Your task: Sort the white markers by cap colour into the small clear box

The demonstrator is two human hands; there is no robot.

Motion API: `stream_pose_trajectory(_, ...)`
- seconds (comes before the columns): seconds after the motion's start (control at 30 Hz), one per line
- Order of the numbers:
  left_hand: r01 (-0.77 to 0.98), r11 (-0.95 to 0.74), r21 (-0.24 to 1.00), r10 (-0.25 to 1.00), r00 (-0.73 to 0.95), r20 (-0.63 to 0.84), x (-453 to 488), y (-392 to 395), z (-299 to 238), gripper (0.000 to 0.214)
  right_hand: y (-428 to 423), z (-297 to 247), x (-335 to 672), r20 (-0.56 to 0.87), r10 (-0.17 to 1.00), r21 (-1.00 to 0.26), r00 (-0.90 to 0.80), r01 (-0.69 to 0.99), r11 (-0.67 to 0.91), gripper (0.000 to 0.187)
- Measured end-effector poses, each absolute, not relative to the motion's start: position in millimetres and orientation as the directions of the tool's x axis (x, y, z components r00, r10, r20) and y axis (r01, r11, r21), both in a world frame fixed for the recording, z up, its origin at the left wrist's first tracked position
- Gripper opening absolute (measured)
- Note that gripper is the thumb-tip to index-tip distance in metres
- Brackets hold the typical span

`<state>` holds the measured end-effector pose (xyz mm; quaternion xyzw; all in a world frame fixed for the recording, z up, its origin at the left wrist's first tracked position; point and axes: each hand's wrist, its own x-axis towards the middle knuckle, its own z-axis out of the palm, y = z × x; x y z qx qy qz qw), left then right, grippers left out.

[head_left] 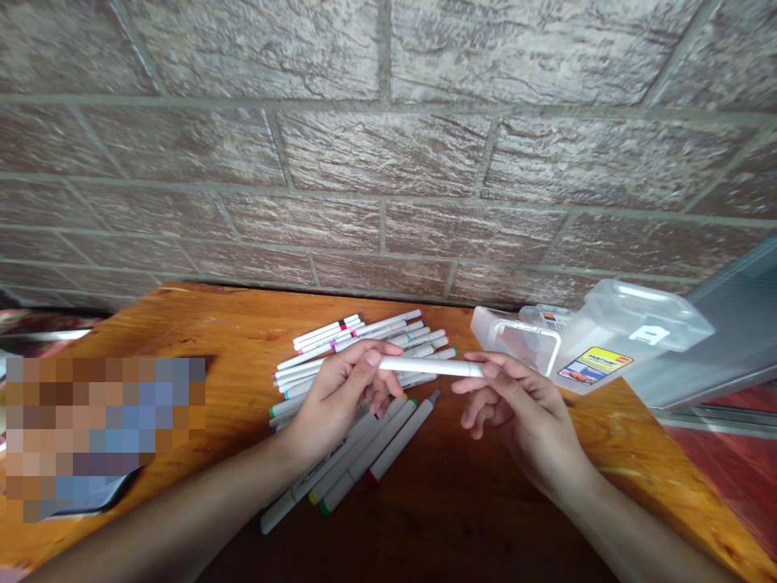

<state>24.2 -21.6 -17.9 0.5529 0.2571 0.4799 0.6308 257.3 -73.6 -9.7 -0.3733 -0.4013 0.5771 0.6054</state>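
Note:
A white marker [432,367] is held level above the wooden table [498,518], one end in each hand. My left hand [340,397] pinches its left end with thumb and curled fingers. The right end is gripped by the fingertips of my right hand [515,409]. Under and behind the hands lies a heap of several white markers with coloured caps [364,340]. A few more markers [370,453] lie side by side below my left hand, pointing toward the near edge.
A clear plastic case [613,328] with a yellow label lies open at the right, close to the brick wall [388,162]. A blurred patch [103,433] covers something at the left of the table. The table's right edge drops to a red floor.

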Motion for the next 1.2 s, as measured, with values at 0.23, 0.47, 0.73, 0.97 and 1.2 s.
stream_pose_trajectory(0.23,-0.212,-0.122,0.970,0.895,0.399,0.199,23.8,-22.3,-20.7,0.031,-74.2,-15.2,258.7,0.065,0.998,-0.938,0.008,-0.340,0.064,0.020)
stream_pose_trajectory(0.47,-0.137,-0.114,0.984,0.915,0.372,0.157,23.1,-23.9,-18.1,0.032,-73.3,-16.2,255.6,0.144,0.989,-0.959,0.035,-0.241,0.149,0.017)
stream_pose_trajectory(0.73,-0.126,-0.119,0.985,0.900,0.405,0.161,25.3,-25.4,-14.3,0.030,-73.4,-18.4,256.4,0.144,0.988,-0.967,0.050,-0.207,0.151,0.017)
stream_pose_trajectory(0.97,-0.197,-0.094,0.976,0.892,0.418,0.171,23.2,-24.3,-19.2,0.031,-72.9,-12.7,256.4,0.071,0.996,-0.953,0.061,-0.291,0.086,0.022)
stream_pose_trajectory(1.2,-0.312,-0.043,0.949,0.893,0.415,0.177,23.8,-23.0,-17.8,0.032,-72.8,-12.5,256.4,0.038,0.998,-0.932,0.056,-0.359,0.055,0.025)
